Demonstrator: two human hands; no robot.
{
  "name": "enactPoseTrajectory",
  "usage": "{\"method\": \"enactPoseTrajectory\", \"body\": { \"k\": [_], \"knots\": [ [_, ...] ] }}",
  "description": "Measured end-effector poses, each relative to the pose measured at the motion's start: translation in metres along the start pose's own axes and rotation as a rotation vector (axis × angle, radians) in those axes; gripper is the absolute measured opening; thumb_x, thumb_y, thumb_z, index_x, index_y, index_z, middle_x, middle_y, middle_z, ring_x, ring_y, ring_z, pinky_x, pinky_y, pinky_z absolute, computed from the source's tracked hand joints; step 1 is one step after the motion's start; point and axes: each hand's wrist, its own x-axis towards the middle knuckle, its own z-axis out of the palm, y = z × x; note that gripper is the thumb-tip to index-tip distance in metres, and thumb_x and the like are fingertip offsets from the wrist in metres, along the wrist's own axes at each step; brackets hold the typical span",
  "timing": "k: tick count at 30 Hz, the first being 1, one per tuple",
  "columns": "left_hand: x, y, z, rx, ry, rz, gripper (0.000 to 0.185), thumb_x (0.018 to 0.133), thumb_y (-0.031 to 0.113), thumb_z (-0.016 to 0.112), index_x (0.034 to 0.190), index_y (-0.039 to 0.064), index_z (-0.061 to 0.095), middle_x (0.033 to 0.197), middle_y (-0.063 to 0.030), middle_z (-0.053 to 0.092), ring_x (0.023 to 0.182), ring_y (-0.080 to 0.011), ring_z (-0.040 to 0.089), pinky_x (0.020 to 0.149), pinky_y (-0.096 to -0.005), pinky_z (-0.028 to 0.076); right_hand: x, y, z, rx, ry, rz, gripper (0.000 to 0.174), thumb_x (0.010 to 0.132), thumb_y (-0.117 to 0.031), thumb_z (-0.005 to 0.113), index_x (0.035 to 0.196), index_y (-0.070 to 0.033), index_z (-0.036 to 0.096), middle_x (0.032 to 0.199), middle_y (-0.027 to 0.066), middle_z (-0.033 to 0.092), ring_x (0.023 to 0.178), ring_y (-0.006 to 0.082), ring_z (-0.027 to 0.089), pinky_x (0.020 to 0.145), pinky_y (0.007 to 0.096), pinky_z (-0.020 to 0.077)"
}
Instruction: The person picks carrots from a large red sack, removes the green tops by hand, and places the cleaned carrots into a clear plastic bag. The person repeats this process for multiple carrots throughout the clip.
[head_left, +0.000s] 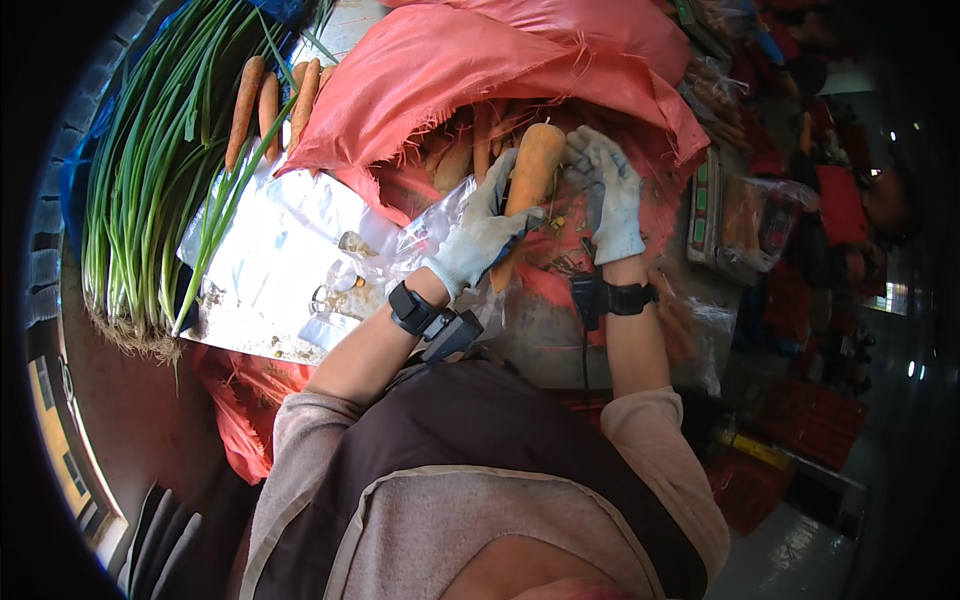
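A large carrot (534, 166) lies in my left hand (480, 225), which wears a white knit glove and has its fingers closed around the carrot's side. My gloved right hand (606, 176) is just right of the carrot's thick end, fingers partly curled; whether it touches the carrot is unclear. Both hands are at the mouth of a red woven plastic sack (480, 64), with more carrots (452, 166) inside. Thin clear plastic bags (442, 217) lie beside and under my left hand. Dirt and plant scraps are scattered on the sack's lower flap.
Spring onions (142, 202) with roots are heaped at the left. Several loose carrots (244, 112) lie between them and the sack. A white sheet (262, 247) covers part of the table. A scale (703, 202) and bagged carrots (742, 217) stand to the right. Another red sack (240, 420) hangs low at left.
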Motion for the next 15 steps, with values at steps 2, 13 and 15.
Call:
{"method": "enactPoseTrajectory", "body": {
  "k": [2,13,15],
  "knots": [
    [-0.002,0.009,0.003,0.045,-0.088,0.053,0.069,0.087,0.005,0.060,0.146,-0.002,0.024,0.143,-0.0151,0.040,0.127,-0.0186,0.042,0.103,-0.0291,0.036,-0.015,0.014,-0.001,0.179,-0.006,0.102,0.025,0.094,-0.011,0.051,0.115,0.000,0.060,0.104,0.0069,0.065,0.097,0.0169,0.062,0.089,0.0296,0.0502],
    [-0.015,0.035,-0.032,-0.081,-0.007,0.038,0.032,0.095,0.014,0.054,0.120,-0.005,0.056,0.109,-0.0090,0.066,0.099,-0.0114,0.059,0.092,-0.0243,0.044,-0.069,-0.007,-0.033,0.837,-0.299,0.164,0.057,0.090,-0.039,0.060,0.135,-0.007,0.045,0.128,0.0127,0.056,0.112,0.0280,0.056,0.102,0.0453,0.0415],
    [-0.021,0.039,-0.030,-0.057,-0.063,0.020,0.033,0.095,0.018,0.056,0.119,-0.004,0.057,0.108,-0.0087,0.066,0.099,-0.0116,0.059,0.090,-0.0245,0.045,-0.079,-0.011,-0.027,0.846,-0.319,0.145,0.060,0.089,-0.041,0.061,0.135,-0.006,0.045,0.127,0.0131,0.056,0.112,0.0280,0.056,0.102,0.0454,0.0416]
  ]
}}
